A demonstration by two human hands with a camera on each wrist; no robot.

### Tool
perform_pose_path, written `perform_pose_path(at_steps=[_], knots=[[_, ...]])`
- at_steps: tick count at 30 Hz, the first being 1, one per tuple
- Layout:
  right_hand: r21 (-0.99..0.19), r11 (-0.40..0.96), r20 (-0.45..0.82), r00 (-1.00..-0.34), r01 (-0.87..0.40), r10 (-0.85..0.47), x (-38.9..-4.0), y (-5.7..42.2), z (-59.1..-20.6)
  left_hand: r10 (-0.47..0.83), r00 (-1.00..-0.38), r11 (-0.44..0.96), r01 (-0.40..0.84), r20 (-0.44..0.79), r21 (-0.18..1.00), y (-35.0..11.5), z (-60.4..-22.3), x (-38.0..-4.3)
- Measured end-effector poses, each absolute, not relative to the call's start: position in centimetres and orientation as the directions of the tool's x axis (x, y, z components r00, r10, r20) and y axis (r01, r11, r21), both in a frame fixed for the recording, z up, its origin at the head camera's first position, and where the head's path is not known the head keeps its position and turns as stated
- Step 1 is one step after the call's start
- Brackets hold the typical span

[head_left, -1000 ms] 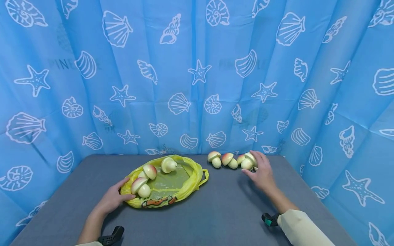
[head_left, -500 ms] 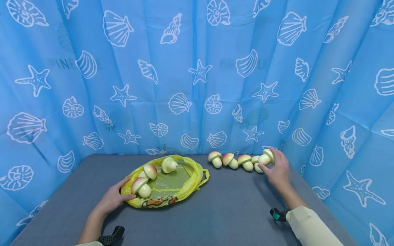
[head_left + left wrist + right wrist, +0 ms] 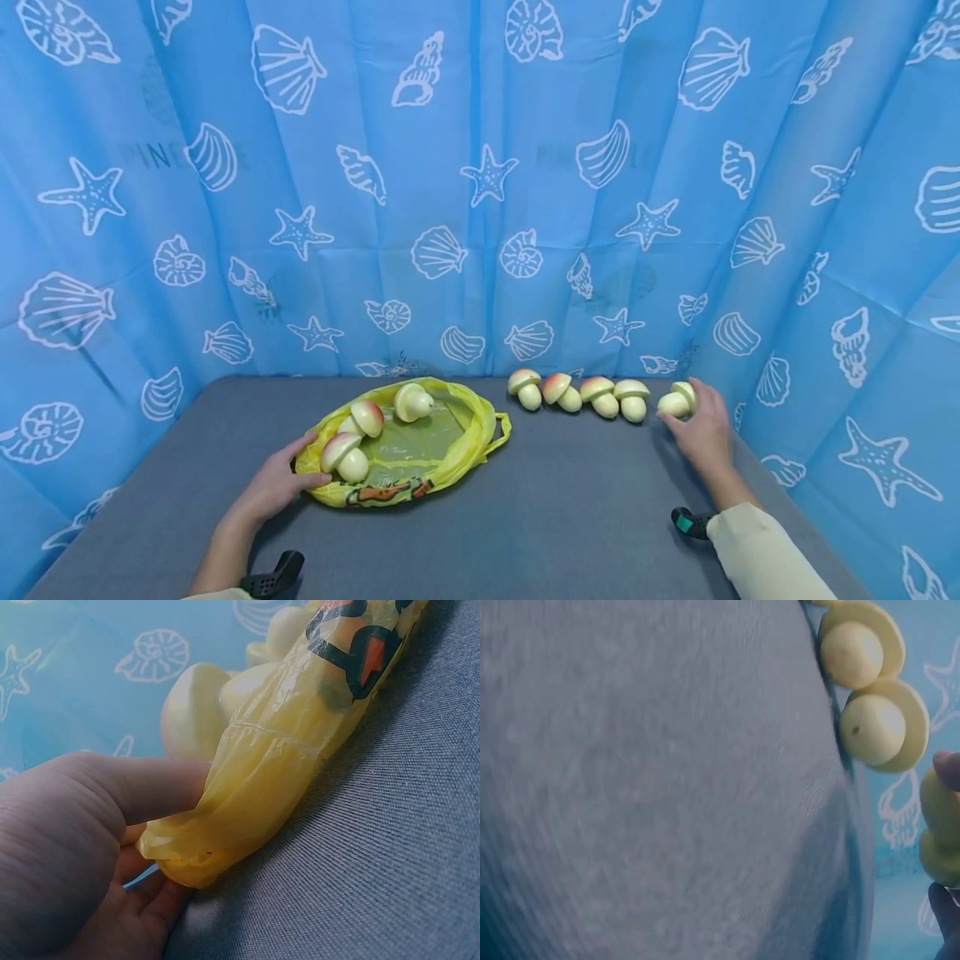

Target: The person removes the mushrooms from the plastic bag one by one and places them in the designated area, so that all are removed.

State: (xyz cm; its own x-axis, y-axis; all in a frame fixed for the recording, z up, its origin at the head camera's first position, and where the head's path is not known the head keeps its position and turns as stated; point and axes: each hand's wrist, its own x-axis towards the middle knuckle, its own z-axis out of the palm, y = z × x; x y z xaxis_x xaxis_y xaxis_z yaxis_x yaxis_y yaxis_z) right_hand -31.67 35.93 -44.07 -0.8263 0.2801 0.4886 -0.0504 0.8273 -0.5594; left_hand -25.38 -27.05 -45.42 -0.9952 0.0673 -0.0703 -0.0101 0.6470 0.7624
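Left grip [image 3: 273, 483] on bag [image 3: 459, 467], right grip [image 3: 702, 429] on mushroom [image 3: 676, 404], perhaps touching table [image 3: 540, 500]

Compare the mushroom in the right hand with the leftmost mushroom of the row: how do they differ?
The held mushroom is in the right hand's grip; the leftmost mushroom rests on the table, untouched. The held mushroom's visible cap is pale; the leftmost mushroom's shows red. Both have rounded, pale stems.
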Motion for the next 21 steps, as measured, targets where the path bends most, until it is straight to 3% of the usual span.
perform_pose_path(at_steps=[10,21], knots=[[-0.559,0.822,0.334,-0.88,0.104,0.338,-31.5,36.6,-45.2,0.067,-0.995,0.647,-0.014,-0.075,0.763,-27.2,-45.7,-25.6],[-0.485,0.874,0.297,-0.932,0.04,0.208,-32.6,37.6,-45.8,0.083,-0.994,0.628,0.003,-0.063,0.778,-27.3,-45.7,-25.4]])
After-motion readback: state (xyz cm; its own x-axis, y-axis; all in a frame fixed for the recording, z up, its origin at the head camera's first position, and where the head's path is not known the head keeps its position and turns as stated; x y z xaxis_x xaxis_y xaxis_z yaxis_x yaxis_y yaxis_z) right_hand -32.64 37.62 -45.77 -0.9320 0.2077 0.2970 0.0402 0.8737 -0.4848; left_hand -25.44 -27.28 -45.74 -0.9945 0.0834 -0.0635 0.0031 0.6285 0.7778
